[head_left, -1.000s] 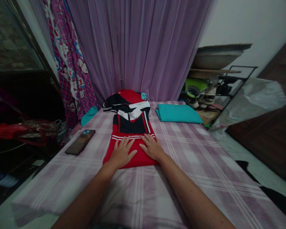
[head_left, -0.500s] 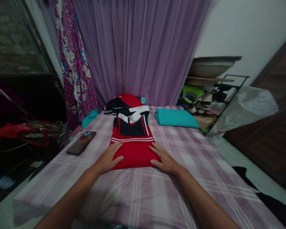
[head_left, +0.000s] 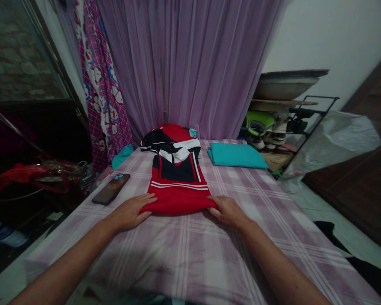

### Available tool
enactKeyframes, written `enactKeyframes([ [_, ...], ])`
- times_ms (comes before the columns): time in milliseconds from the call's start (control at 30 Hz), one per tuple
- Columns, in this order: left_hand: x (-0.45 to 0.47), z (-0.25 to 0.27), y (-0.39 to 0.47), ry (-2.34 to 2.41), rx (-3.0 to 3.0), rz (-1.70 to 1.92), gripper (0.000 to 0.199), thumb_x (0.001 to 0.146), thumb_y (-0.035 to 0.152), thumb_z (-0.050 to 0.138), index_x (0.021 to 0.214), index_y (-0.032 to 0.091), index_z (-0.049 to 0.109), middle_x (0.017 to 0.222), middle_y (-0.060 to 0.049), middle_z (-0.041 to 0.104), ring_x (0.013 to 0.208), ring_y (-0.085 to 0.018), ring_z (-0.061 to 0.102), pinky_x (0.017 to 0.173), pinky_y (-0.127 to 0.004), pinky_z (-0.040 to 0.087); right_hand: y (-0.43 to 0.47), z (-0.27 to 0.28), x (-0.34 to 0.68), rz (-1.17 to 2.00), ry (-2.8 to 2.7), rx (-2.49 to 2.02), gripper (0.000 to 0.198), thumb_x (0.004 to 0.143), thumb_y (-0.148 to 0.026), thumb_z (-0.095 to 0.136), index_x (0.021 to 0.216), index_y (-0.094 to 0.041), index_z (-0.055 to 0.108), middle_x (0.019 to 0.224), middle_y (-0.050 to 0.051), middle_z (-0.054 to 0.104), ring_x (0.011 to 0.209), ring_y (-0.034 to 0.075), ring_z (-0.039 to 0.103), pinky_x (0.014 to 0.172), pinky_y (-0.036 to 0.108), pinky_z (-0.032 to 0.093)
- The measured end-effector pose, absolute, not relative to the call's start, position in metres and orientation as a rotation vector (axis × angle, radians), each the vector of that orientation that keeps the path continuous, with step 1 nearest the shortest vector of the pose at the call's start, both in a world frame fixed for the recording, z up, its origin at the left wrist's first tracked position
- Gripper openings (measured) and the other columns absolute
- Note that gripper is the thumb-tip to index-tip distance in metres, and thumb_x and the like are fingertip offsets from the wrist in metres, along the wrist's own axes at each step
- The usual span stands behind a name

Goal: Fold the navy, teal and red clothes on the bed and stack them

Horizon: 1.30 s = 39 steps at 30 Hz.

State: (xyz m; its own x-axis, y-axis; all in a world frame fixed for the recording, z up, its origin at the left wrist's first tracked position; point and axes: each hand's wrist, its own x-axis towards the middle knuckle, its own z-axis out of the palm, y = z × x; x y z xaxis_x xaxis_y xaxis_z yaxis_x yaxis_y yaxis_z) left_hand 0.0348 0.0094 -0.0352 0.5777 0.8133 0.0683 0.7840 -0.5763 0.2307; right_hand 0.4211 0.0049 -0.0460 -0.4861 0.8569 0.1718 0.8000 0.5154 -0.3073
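Note:
A red, black and white garment [head_left: 179,171], seemingly a jacket with white stripes, lies partly folded on the plaid cloth [head_left: 165,258]. Its red near edge is raised and bulges towards me. My left hand [head_left: 131,212] grips the left corner of that edge, thumb below and fingers on top. At the right corner, my right hand [head_left: 227,210] holds the edge in the same way. Left of the garment lies a dark phone [head_left: 111,189], apart from my hand.
A folded teal cloth [head_left: 236,155] lies at the back right of the surface. More red and black clothing [head_left: 169,133] is heaped at the far end, against the purple curtain [head_left: 190,63]. A rack with shoes [head_left: 273,131] stands beyond the right edge.
My hands lay flat on the red part with fingers spread. Now they have closed on its two near corners, and the near edge has lifted and moved slightly away from me.

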Motion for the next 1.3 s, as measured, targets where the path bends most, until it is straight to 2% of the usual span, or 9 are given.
enactKeyframes([
  [167, 0.024, -0.029, -0.003, 1.298, 2.657, 0.266, 0.046, 0.092, 0.04, 0.048, 0.135, 0.03, 0.058, 0.141, -0.002, 0.059, 0.132, -0.021, 0.052, 0.116, -0.038, 0.037, -0.021, -0.031, 0.42, 0.329, -2.559, -1.399, 0.034, 0.09, -0.039, 0.053, 0.113, -0.022, 0.07, 0.1, 0.008, 0.075, 0.094, 0.023, 0.068, 0.086, 0.031, 0.046],
  [400, 0.012, -0.027, -0.009, 1.209, 2.421, 0.08, 0.061, 0.082, 0.055, 0.058, 0.137, 0.03, 0.056, 0.152, -0.005, 0.047, 0.138, -0.026, 0.045, 0.114, -0.039, 0.036, -0.014, -0.021, 0.427, 0.577, -2.493, -1.369, 0.042, 0.089, -0.054, 0.053, 0.112, -0.025, 0.073, 0.11, 0.006, 0.075, 0.098, 0.023, 0.069, 0.085, 0.031, 0.05],
  [500, 0.025, -0.012, 0.013, 1.329, 2.286, 0.158, 0.051, 0.084, 0.058, 0.05, 0.121, 0.028, 0.068, 0.135, -0.004, 0.064, 0.125, -0.024, 0.058, 0.108, -0.034, 0.042, 0.015, -0.02, 0.423, 0.423, -2.22, -1.685, 0.043, 0.092, -0.05, 0.049, 0.118, -0.022, 0.07, 0.112, 0.008, 0.074, 0.096, 0.023, 0.07, 0.081, 0.031, 0.05],
  [600, 0.042, -0.008, 0.04, 1.725, 2.226, 0.336, 0.052, 0.087, 0.053, 0.043, 0.118, 0.021, 0.068, 0.127, -0.009, 0.068, 0.116, -0.025, 0.062, 0.102, -0.035, 0.045, 0.038, -0.026, 0.413, 0.432, -2.127, -1.93, 0.048, 0.089, -0.053, 0.054, 0.114, -0.017, 0.071, 0.105, 0.011, 0.075, 0.09, 0.025, 0.07, 0.073, 0.032, 0.05],
  [700, 0.056, -0.018, 0.058, 1.975, 2.126, 0.228, 0.049, 0.085, 0.052, 0.046, 0.112, 0.017, 0.068, 0.118, -0.013, 0.071, 0.105, -0.027, 0.066, 0.088, -0.035, 0.049, 0.046, -0.037, 0.405, 0.628, -2.16, -1.915, 0.038, 0.085, -0.052, 0.06, 0.093, -0.018, 0.075, 0.091, 0.008, 0.076, 0.081, 0.024, 0.07, 0.067, 0.03, 0.048],
  [800, 0.063, -0.027, 0.064, 1.978, 2.068, 0.137, 0.038, 0.082, 0.05, 0.052, 0.099, 0.02, 0.067, 0.1, -0.008, 0.074, 0.092, -0.024, 0.068, 0.075, -0.031, 0.048, 0.045, -0.044, 0.402, 0.626, -2.074, -1.767, 0.029, 0.085, -0.043, 0.062, 0.099, -0.021, 0.074, 0.09, 0.005, 0.076, 0.081, 0.022, 0.069, 0.066, 0.028, 0.048],
  [933, 0.068, -0.019, 0.07, 1.992, 2.03, 0.419, 0.033, 0.087, 0.044, 0.048, 0.109, 0.022, 0.06, 0.101, -0.004, 0.073, 0.09, -0.02, 0.068, 0.074, -0.027, 0.047, 0.051, -0.037, 0.398, 0.417, -1.925, -1.707, 0.031, 0.092, -0.042, 0.051, 0.109, -0.022, 0.067, 0.092, 0.004, 0.074, 0.084, 0.021, 0.067, 0.069, 0.027, 0.047],
  [1033, 0.079, -0.01, 0.083, 2.092, 1.989, 0.568, 0.034, 0.092, 0.043, 0.042, 0.114, 0.021, 0.056, 0.104, -0.006, 0.072, 0.094, -0.021, 0.068, 0.076, -0.028, 0.048, 0.066, -0.027, 0.387, 0.226, -1.811, -1.819, 0.035, 0.097, -0.042, 0.042, 0.118, -0.022, 0.061, 0.096, 0.007, 0.074, 0.088, 0.022, 0.067, 0.072, 0.029, 0.045],
  [1300, 0.096, -0.054, 0.101, 2.252, 2.071, 0.445, 0.04, 0.096, 0.041, 0.04, 0.127, 0.018, 0.052, 0.124, -0.014, 0.066, 0.112, -0.025, 0.064, 0.09, -0.033, 0.049, 0.083, -0.06, 0.367, 0.131, -1.911, -2.106, 0.043, 0.1, -0.046, 0.038, 0.13, -0.019, 0.054, 0.12, 0.014, 0.066, 0.105, 0.026, 0.066, 0.083, 0.035, 0.047],
])
